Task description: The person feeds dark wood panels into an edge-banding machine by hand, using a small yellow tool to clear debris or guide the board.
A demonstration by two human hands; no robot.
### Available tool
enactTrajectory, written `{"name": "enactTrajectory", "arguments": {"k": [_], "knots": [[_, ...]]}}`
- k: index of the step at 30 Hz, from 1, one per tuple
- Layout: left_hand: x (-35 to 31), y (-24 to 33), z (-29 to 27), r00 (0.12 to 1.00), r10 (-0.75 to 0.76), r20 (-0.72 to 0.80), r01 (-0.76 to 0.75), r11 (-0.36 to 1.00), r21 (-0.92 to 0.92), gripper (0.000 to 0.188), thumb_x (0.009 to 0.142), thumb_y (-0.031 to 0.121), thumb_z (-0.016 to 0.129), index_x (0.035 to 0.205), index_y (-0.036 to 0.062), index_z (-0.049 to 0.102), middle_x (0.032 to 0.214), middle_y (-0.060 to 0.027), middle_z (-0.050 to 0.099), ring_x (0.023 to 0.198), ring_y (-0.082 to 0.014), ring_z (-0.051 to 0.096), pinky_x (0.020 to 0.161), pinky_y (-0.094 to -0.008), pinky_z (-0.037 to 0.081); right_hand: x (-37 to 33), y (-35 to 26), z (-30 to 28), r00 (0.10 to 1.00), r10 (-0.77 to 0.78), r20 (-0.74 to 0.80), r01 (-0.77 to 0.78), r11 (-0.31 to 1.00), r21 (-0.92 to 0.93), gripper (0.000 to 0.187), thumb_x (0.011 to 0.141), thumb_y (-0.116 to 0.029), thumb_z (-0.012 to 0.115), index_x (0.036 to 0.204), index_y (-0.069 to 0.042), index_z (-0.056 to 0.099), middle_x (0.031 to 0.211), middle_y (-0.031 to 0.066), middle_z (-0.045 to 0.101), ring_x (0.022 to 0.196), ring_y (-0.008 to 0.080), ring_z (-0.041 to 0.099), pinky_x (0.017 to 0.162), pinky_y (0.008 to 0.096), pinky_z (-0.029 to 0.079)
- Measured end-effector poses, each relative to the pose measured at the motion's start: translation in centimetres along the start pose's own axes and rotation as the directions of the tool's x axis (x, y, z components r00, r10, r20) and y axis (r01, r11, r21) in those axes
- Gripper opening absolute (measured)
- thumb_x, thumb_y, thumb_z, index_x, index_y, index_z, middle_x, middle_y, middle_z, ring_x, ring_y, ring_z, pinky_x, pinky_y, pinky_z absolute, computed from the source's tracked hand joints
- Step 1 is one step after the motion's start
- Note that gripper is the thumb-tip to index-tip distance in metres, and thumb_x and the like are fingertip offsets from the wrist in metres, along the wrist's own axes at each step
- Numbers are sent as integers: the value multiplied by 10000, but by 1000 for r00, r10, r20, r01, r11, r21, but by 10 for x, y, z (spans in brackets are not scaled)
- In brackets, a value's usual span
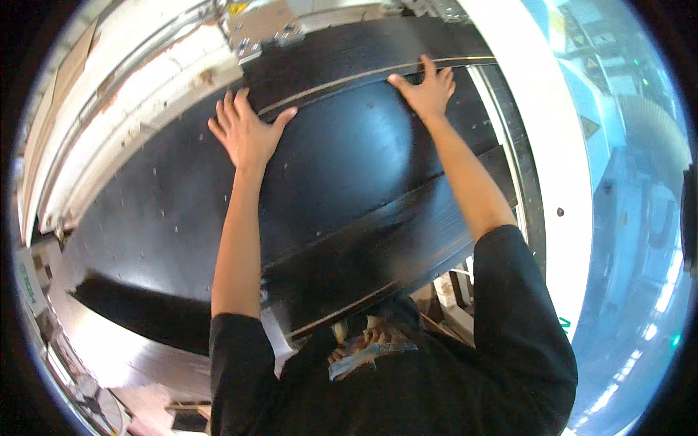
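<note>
A wide, glossy black panel (pixel 342 152) lies in front of me, with a pale raw strip along its far edge. My left hand (pixel 251 136) is spread at the left end of that edge, its thumb pointing right along it. At the right part of the same edge is my right hand (pixel 429 94), thumb and fingers apart. Neither hand is wrapped round anything; the fingers seem to rest on or just over the panel. Closer to my body is a second black board (pixel 363 269), also with a pale near edge. How the boards overlap is hard to tell.
A white machine beam (pixel 556 182) runs down the right side, with a blue see-through cover (pixel 632 211) beyond it. Metal rails (pixel 131 65) border the far left. A brown block (pixel 262 25) with metal fittings stands at the back. Small chips dot the dark tabletop (pixel 160 196).
</note>
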State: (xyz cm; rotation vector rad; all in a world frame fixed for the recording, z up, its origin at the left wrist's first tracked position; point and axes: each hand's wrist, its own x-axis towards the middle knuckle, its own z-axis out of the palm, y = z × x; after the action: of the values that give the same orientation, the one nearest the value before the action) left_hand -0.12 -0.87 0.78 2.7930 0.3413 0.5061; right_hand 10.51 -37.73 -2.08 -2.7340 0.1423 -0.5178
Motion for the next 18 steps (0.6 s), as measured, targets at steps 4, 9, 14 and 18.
{"name": "enactTrajectory", "arguments": {"k": [4, 9, 14, 18], "knots": [[-5, -1, 1, 999, 31, -7, -31, 999, -6, 1084, 728, 763, 761, 1482, 57, 435, 1573, -218, 413, 1512, -397, 293, 1223, -630, 152, -9, -14, -14, 996, 68, 60, -68, 998, 0, 1212, 648, -894, 698, 1584, -188, 391, 1584, 474, 167, 1539, 556, 112, 1254, 604, 54], [-4, 5, 4, 999, 43, 23, -43, 999, -6, 1079, 738, 757, 757, 1490, 65, 411, 1575, -206, 413, 1518, -385, 292, 1216, -649, 172, -14, -13, -27, 992, 115, 45, -119, 990, 77, 1126, 678, -827, 743, 1556, -189, 441, 1600, 455, 154, 1540, 549, 109, 1257, 596, 64], [-6, -20, -10, 999, -5, 54, 3, 999, 33, 1061, 793, 739, 720, 1534, 72, 355, 1606, -228, 368, 1530, -407, 272, 1231, -640, 166, -10, -39, -7, 993, 120, -20, -112, 966, 234, 973, 781, -746, 738, 1499, -137, 492, 1602, 417, 218, 1531, 537, 163, 1238, 627, 141], [-12, 16, -4, 986, 138, 98, -133, 990, -56, 1002, 867, 657, 711, 1572, 69, 310, 1624, -219, 342, 1543, -397, 254, 1263, -582, 153, 6, -15, -24, 954, 264, -140, -174, 872, 458, 711, 906, -546, 725, 1420, -102, 514, 1588, 329, 316, 1485, 521, 253, 1207, 645, 192]]}}
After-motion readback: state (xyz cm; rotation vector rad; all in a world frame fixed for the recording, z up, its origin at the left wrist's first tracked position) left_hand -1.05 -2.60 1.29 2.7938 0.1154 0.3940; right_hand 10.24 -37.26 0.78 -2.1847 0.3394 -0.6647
